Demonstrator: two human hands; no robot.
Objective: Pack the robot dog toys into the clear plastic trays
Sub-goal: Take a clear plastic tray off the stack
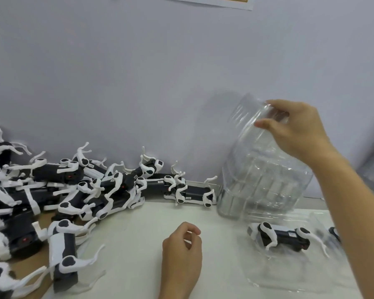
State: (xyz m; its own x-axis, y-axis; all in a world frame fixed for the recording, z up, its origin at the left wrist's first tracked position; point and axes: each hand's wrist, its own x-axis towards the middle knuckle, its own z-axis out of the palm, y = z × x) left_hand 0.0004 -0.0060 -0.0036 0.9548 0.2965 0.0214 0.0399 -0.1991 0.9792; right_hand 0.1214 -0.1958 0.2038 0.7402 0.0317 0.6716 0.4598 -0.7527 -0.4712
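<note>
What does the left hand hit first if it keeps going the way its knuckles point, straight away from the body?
Probably bare tabletop, then the robot dog lying along the wall. The left hand holds nothing; depth is hard to judge.

My right forearm point(341, 201) hides part of a second black-and-white robot dog toy point(334, 233); the left edge crops the toy heap point(30, 190).

Toy-packing workbench: heaped robot dog toys point(78, 190), stacked clear trays point(261, 175)

Glossy clear plastic trays point(261, 169), smooth black-and-white plastic robot dog toys point(108, 186), matt white tabletop point(138, 234)
</note>
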